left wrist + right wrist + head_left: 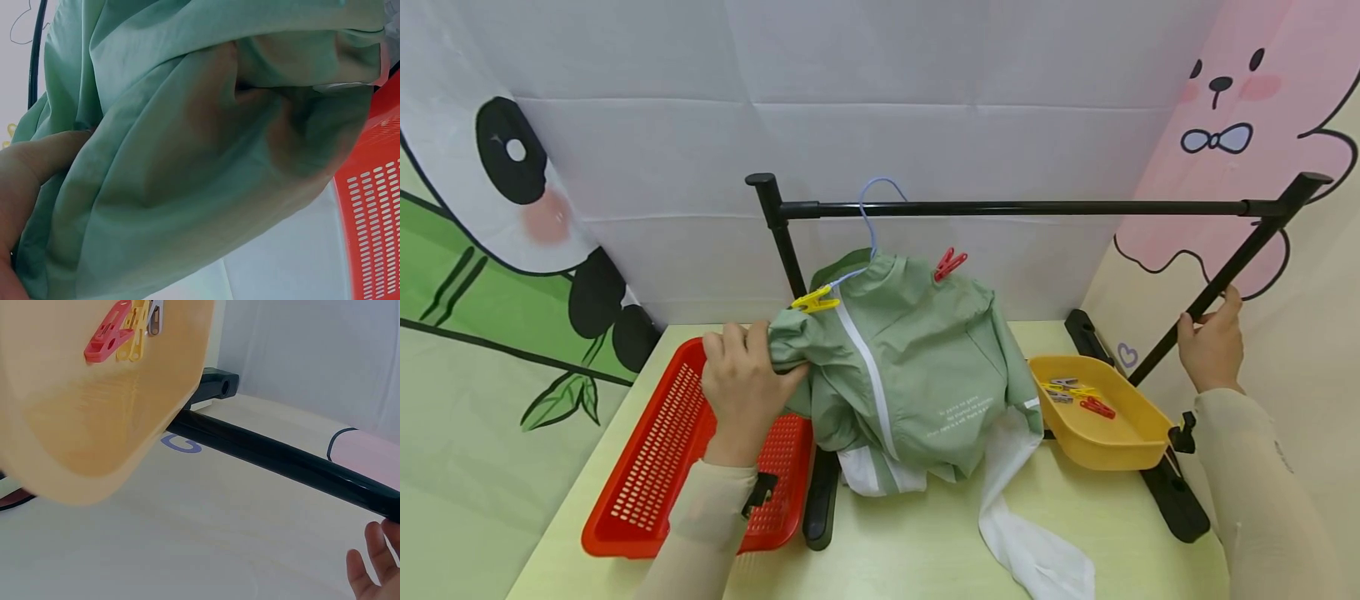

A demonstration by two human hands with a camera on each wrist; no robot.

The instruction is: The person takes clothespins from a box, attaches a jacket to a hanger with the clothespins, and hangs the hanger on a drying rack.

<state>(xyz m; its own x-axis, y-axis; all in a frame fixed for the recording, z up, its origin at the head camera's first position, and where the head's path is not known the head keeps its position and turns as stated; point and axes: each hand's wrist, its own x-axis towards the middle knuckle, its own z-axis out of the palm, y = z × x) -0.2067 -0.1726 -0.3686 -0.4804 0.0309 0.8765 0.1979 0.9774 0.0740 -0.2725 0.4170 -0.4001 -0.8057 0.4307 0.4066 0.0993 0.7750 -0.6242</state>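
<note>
A green jacket (917, 358) with a white zip hangs on a pale blue hanger (871, 218) from the black rail (1015, 207) of a small drying rack. A yellow peg (814, 301) clips its left shoulder and a red peg (949, 263) its right. My left hand (747, 385) grips the jacket's left sleeve; in the left wrist view the green cloth (206, 137) fills the frame beside my thumb (37, 162). My right hand (1212, 346) holds the rack's slanted right post (1225, 279), and its fingertips (375, 562) lie near the black bar (281, 459).
A red perforated basket (658, 454) sits at the left under my left hand. A yellow tray (1108, 433) holding several pegs (1078, 396) stands at the right by the rack's foot. A white cloth (1030, 533) trails over the table's front. Printed curtains surround the table.
</note>
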